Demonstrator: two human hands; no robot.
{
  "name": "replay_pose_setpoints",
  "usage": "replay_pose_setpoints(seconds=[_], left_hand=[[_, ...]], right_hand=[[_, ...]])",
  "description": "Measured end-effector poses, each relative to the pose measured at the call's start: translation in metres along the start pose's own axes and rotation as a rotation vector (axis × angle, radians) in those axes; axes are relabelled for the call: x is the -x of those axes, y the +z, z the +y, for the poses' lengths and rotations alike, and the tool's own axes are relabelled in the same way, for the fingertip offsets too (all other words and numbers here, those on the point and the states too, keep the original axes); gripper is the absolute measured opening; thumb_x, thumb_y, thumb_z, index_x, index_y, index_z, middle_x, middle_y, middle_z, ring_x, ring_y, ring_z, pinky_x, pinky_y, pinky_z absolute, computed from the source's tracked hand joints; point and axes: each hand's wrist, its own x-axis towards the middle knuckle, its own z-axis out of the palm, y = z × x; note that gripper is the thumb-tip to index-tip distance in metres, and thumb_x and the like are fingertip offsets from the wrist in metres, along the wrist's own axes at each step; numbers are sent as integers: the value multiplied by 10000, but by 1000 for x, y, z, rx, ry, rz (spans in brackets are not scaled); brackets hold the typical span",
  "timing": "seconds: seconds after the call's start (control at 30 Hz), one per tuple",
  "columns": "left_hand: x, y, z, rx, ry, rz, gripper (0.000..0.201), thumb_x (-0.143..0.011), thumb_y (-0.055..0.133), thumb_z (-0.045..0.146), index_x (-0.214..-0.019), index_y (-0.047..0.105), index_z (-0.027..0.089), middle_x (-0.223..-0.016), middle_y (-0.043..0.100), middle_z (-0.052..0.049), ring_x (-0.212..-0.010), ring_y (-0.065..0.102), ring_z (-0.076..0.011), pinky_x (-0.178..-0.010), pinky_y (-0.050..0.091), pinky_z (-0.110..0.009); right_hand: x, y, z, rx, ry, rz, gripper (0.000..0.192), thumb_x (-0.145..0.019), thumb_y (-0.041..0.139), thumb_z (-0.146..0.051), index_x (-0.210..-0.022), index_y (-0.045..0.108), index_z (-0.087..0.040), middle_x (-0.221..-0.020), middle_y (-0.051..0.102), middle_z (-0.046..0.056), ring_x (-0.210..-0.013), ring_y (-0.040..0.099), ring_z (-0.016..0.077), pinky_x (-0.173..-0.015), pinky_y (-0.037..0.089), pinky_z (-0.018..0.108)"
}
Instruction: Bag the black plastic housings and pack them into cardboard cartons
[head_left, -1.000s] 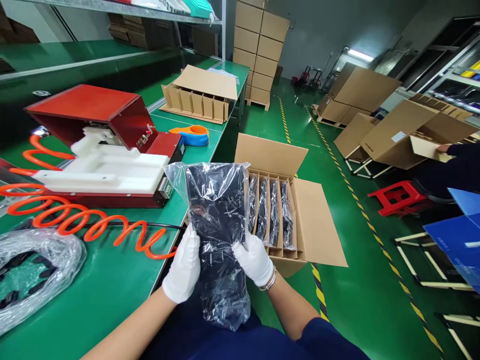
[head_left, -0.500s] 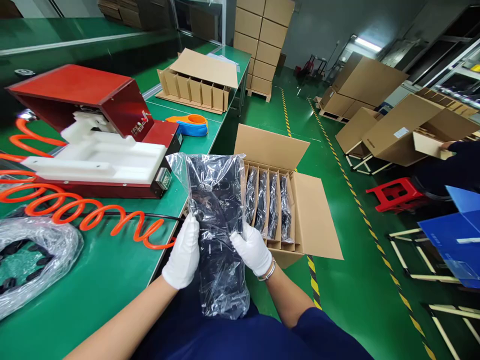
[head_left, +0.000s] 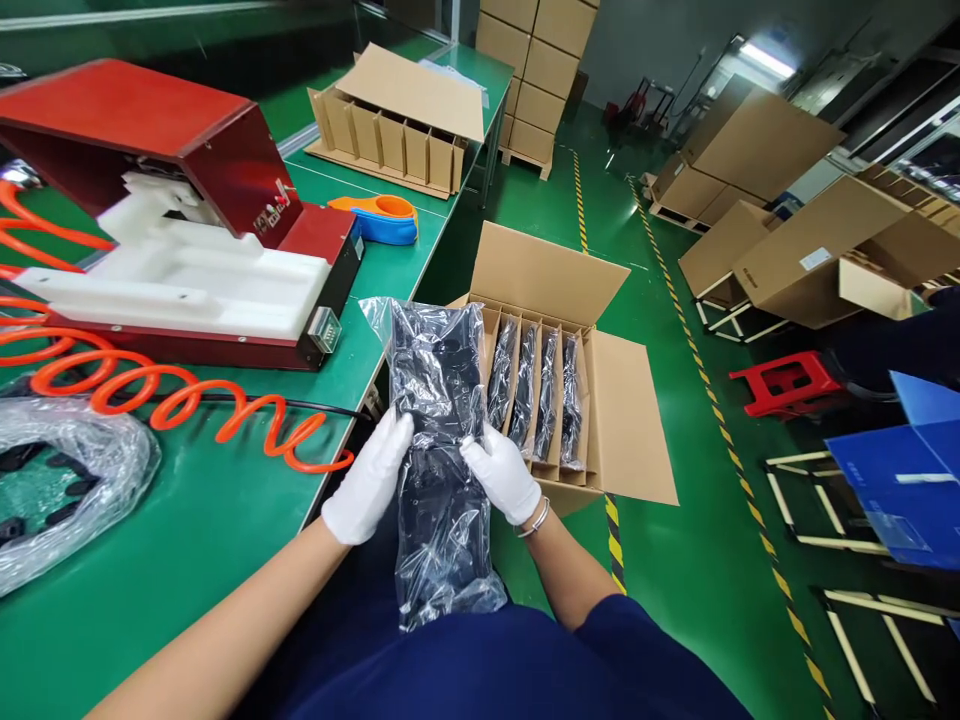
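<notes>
A long black part in a clear plastic bag (head_left: 442, 500) is held upright in front of my body. White-gloved, my left hand (head_left: 371, 475) grips its left edge, thumb over the front. Opposite it, my right hand (head_left: 504, 472) closes on the right edge, also with the thumb on top; the other fingers are partly hidden behind. Just beyond, to the right, stands an open cardboard box (head_left: 634, 420) with upright dividers. Several bagged black parts (head_left: 547, 390) stand in its slots. The held bag overlaps the box's left side.
On the green bench (head_left: 225, 520) at left sit a red machine with a white fixture (head_left: 225, 290), an orange coiled hose (head_left: 180, 400), a plastic bag of black pieces (head_left: 90, 490), a blue-and-orange tape dispenser (head_left: 390, 220) and a divider carton (head_left: 390, 140). A red stool (head_left: 784, 385) and a person are at right.
The view has shifted slightly, and the machine sits higher and further left in it. Both hands keep their hold on the bagged part, whose top now tilts a little differently.
</notes>
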Motion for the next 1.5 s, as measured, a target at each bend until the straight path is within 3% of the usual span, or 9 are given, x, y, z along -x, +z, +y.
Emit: replay_pose_setpoints(seconds=[0.13,0.37,0.47,0.53,0.63,0.73,0.83,1.2,1.5], left_hand=[[8,-1,9,56,-115,-220,786,-716,778,455,-1406,510,189,-1369,637,-133,-1278,583,-351,-1114,463,-514],[11,-5,-5,174,-168,-157,689,-685,794,431,-1278,564,165,-1291,680,-136,-1204,630,-344,-1071,500,-505],[14,-7,-4,201,-182,-138,674,-693,800,456,-1256,565,169,-1280,686,-134,-1198,632,-341,-1049,516,-491],[16,-7,-3,214,-184,-131,672,-706,791,463,-1261,558,166,-1281,684,-135,-1204,627,-339,-1048,517,-484],[17,-4,-7,213,-151,-122,708,-728,774,458,-1327,526,174,-1377,627,-137,-1275,580,-333,-1105,474,-472],[17,-3,-13,157,-103,-91,796,-713,788,438,-1406,481,193,-1466,556,-133,-1372,497,-324,-1175,399,-452],[18,-5,-17,118,-60,-76,833,-721,779,429,-1454,446,213,-1497,525,-125,-1416,448,-316,-1204,359,-445],[20,-3,-19,204,-156,-72,799,-705,795,440,-1405,489,206,-1446,580,-115,-1368,503,-341,-1163,420,-473],[20,-5,-18,219,-172,-83,711,-753,753,412,-1379,489,202,-1423,598,-102,-1320,547,-310,-1122,463,-431]], right_hand=[[2,3,-1,30,12,6,411,-971,468,-248,-1363,587,-216,-1227,727,48,-1165,675,184,-1040,522,339],[0,4,6,22,-3,19,507,-961,502,-325,-1455,500,-212,-1271,700,80,-1178,664,195,-1033,526,357],[-2,-8,-1,135,-88,248,643,-938,534,-449,-1494,447,-137,-1304,662,163,-1123,674,225,-1002,539,389],[-2,-15,-14,265,-153,338,622,-951,498,-481,-1451,509,-110,-1151,723,162,-978,706,215,-948,555,372],[0,-11,-39,463,-185,132,536,-999,417,-483,-1386,602,-162,-854,775,78,-725,714,171,-772,572,286],[0,6,-58,685,-205,-73,536,-1010,413,-499,-1429,567,-203,-1075,784,79,-780,747,178,-717,560,259],[-3,21,-65,820,-216,-134,583,-1008,423,-525,-1488,491,-201,-1221,736,91,-847,762,196,-712,553,249],[-2,10,-49,822,-131,19,534,-1018,400,-443,-1434,543,-141,-796,784,98,-633,734,207,-596,535,279],[7,3,-47,714,-78,34,531,-1017,409,-435,-1442,535,-143,-794,778,89,-633,722,194,-609,535,269]])
